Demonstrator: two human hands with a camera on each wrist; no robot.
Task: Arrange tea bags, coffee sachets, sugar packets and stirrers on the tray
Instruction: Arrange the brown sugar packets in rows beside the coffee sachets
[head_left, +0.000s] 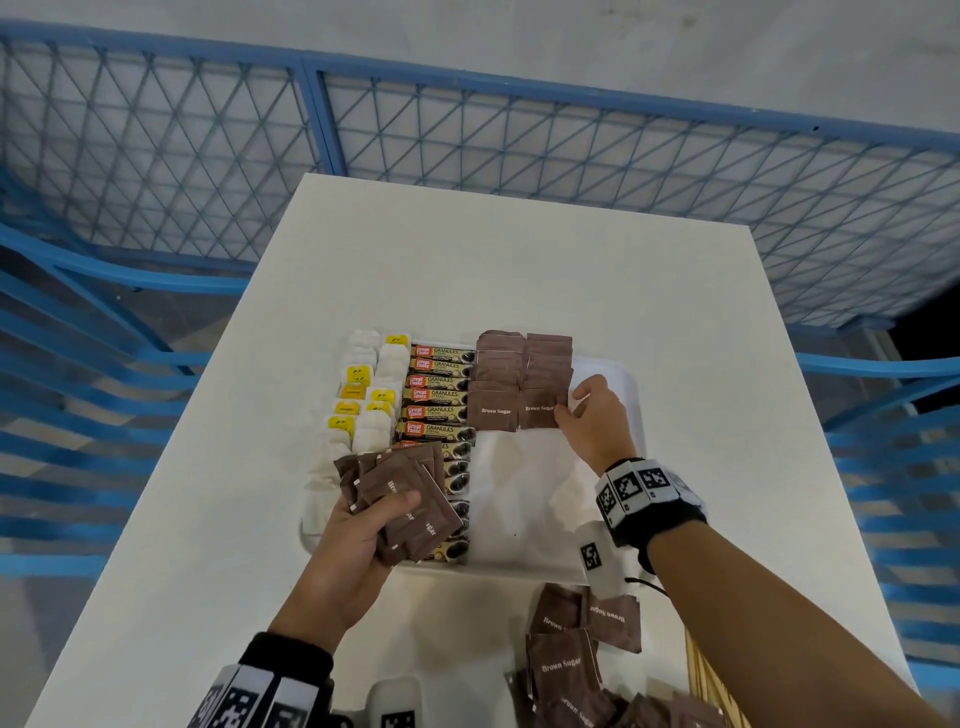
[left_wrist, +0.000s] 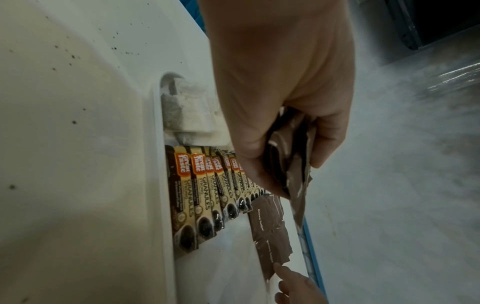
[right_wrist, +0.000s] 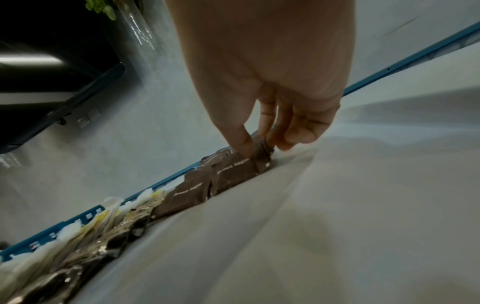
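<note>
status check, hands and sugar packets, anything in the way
Left hand grips spare sugar packets. Right hand pinches front packet of sugar rows on tray. Nothing blocking.

I see the near coffee sachets (head_left: 457, 478) partly hidden under my left hand's (head_left: 358, 540) sugar fan | loose sugar packets (head_left: 566, 670) and stirrers (head_left: 714, 691) cut off at tabletop's near edge | tea bags (right_wrist: 64, 234) blurred in right wrist view

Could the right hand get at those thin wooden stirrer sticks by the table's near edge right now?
Probably not straight away: the right hand is pinching a brown sugar packet on the white tray. The wooden stirrer sticks lie uncovered beside that forearm, so once it lets go, yes.
</note>
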